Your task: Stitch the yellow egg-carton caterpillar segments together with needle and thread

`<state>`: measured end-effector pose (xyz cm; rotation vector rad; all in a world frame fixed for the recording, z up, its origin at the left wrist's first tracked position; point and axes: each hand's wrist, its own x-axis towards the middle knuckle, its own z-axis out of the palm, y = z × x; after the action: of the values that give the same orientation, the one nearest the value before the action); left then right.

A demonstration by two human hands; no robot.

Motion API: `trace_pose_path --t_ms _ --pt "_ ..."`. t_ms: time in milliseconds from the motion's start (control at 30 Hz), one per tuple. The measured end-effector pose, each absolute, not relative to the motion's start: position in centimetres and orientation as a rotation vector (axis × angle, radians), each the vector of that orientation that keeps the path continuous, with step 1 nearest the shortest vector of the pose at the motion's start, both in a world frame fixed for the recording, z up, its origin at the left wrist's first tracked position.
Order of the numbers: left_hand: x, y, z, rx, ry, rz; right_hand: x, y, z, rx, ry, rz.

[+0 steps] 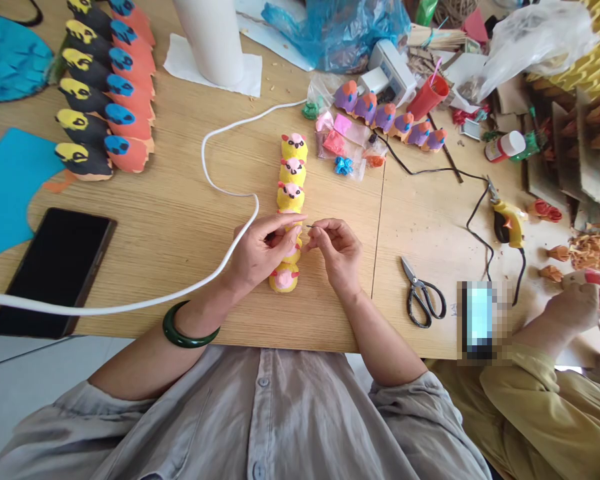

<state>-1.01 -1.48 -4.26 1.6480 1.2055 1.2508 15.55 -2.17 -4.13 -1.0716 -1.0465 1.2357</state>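
Note:
A column of yellow clay figures [291, 193] with pink faces stands on the wooden table in front of me. The upper three have black markings; the lowest shows a plain pink face with red bits at its sides. My left hand [266, 248] is over the column's left side, thumb and fingers drawn together; what they hold, if anything, is hidden. Just right of the column, my right hand [336, 252] pinches a tiny dark strip [310, 227] between thumb and forefinger. The hands are a small gap apart.
White cable [205, 160] loops past my left forearm. Black phone [53, 270] lies left, scissors [423, 293] right. Clay packets [335, 143] and purple figures [385, 117] sit beyond. Glue gun [509, 223] and a co-worker's hand [575, 307] are at far right.

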Motion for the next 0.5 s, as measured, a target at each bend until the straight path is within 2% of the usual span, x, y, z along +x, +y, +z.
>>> trace_pose_path --t_ms 500 --pt "-0.84 -1.43 -4.18 1.683 1.159 1.316 15.26 -2.13 -3.74 -1.063 -1.043 1.324"
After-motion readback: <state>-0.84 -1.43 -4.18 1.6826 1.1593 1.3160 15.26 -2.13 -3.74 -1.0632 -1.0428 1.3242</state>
